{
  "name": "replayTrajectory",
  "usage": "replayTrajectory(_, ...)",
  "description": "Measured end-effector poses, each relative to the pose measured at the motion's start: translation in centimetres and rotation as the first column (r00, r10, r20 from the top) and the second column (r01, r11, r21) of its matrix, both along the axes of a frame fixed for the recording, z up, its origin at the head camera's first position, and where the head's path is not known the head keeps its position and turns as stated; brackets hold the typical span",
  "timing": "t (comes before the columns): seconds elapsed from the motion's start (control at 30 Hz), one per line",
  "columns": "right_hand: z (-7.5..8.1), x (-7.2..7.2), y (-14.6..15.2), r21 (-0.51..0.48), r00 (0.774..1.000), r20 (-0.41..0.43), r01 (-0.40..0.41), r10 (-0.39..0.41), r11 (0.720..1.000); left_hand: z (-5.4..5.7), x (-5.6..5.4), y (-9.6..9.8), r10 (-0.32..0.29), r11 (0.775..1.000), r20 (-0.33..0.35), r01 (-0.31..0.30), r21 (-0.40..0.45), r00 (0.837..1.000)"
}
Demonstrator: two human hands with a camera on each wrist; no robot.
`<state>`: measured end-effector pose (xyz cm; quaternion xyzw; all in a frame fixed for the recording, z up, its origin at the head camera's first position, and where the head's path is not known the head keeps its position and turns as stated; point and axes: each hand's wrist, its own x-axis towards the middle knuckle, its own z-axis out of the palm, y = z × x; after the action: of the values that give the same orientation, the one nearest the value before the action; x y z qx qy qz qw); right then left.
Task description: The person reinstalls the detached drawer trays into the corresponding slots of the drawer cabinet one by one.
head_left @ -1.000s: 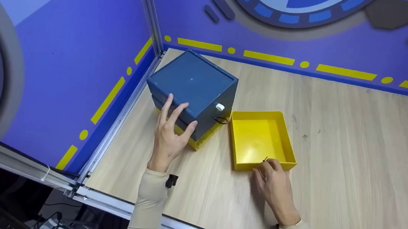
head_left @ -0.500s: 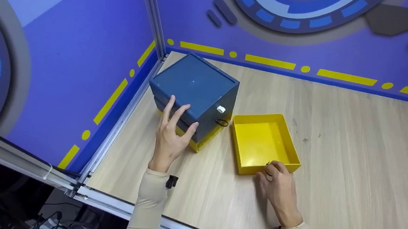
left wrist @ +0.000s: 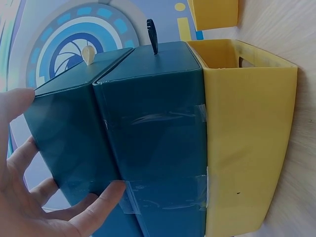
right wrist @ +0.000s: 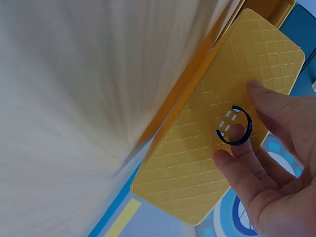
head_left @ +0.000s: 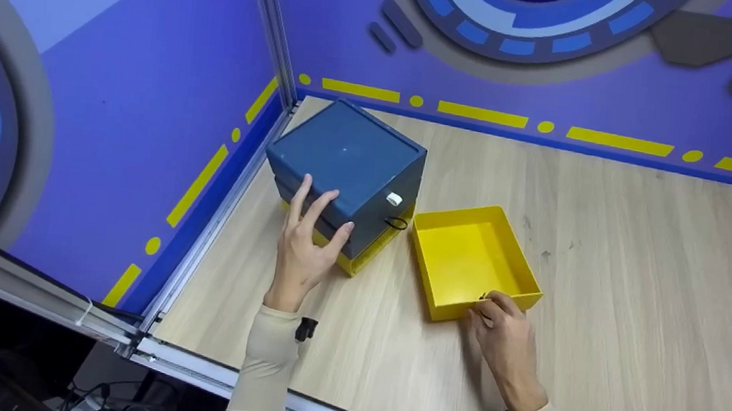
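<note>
Two dark blue drawer boxes (head_left: 347, 153) stand stacked on a yellow casing (left wrist: 249, 148) whose front is hollow. My left hand (head_left: 304, 256) rests on the upper blue box, fingers spread over its edge and side. To the right of the stack, a yellow drawer (head_left: 462, 255) lies apart on the table with its inside facing up. My right hand (head_left: 508, 343) is at the drawer's near wall. There its fingers hook the black pull loop (right wrist: 250, 129), one fingertip inside it, while the thumb touches the textured yellow face.
A white pull tab (head_left: 394, 199) and another black loop (head_left: 396, 223) stick out from the blue boxes. The wooden table (head_left: 631, 311) ends at a metal frame in front. Purple printed panels (head_left: 147, 110) rise at the left and back.
The yellow drawer has turned slightly, its near end shifting toward me and to the right along with my right hand. My left hand stays on the blue box.
</note>
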<state>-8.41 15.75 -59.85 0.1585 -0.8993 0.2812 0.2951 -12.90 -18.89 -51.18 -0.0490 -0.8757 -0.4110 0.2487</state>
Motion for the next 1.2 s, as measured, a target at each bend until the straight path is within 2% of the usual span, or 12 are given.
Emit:
replayTrajectory(0.47,0.1,0.7,-0.2,-0.009,1.000,-0.012,-0.024,0.024,1.000,-0.1,-0.1,0.0,0.000,1.000,0.001,0.000,0.010,1.000)
replayTrajectory(0.97,0.1,1.6,-1.7,0.010,0.995,-0.008,-0.101,0.101,0.995,-0.4,0.0,0.0,-0.001,1.000,-0.018,0.001,0.003,1.000)
replayTrajectory(1.2,0.0,1.8,-1.5,0.019,0.990,-0.021,-0.138,0.138,0.990,-0.3,-0.1,0.0,-0.001,1.000,-0.024,0.001,0.001,1.000)
